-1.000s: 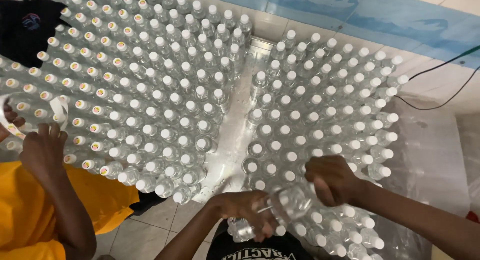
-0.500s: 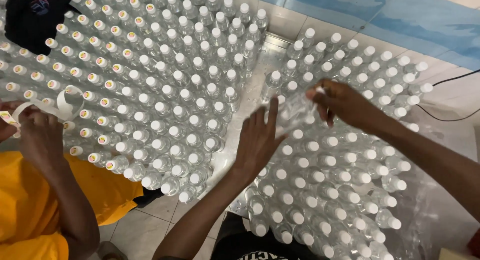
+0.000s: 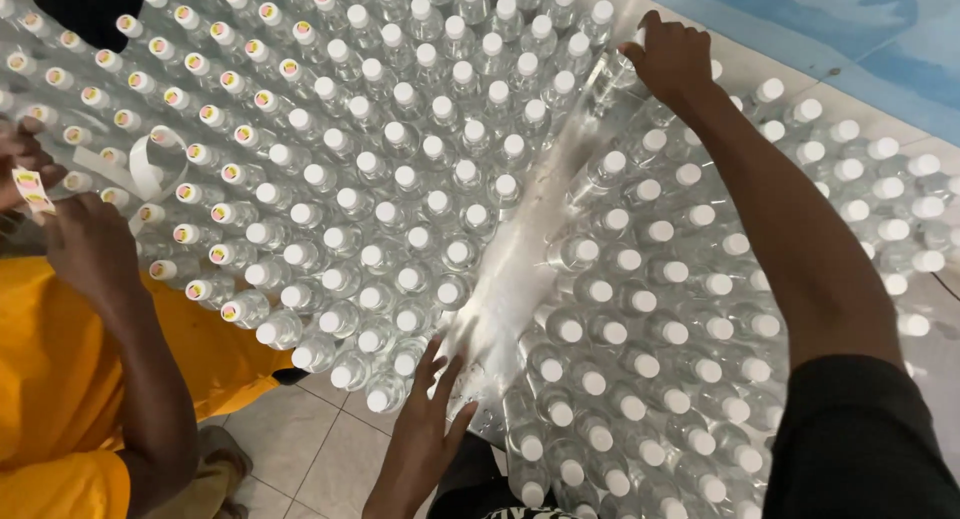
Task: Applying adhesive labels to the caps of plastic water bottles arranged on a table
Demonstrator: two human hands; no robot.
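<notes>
At far left a co-worker's hand [image 3: 85,244] in a yellow sleeve pinches a sticker strip [image 3: 130,174]. At lower centre the left hand [image 3: 425,434] lies open, fingers spread, beside capped bottles [image 3: 330,229]. At upper right the right hand [image 3: 672,61] is clenched on a clear bottle [image 3: 612,79], probably light, smooth and slippery; the neck under the cap looks the surest hold.

You've got bright, even overhead light, soft shadows only. Glare washes out the bare strip [image 3: 520,269] at centre. Motion blur on it towards 1 o'clock; wide-angle bowing at the edges.
</notes>
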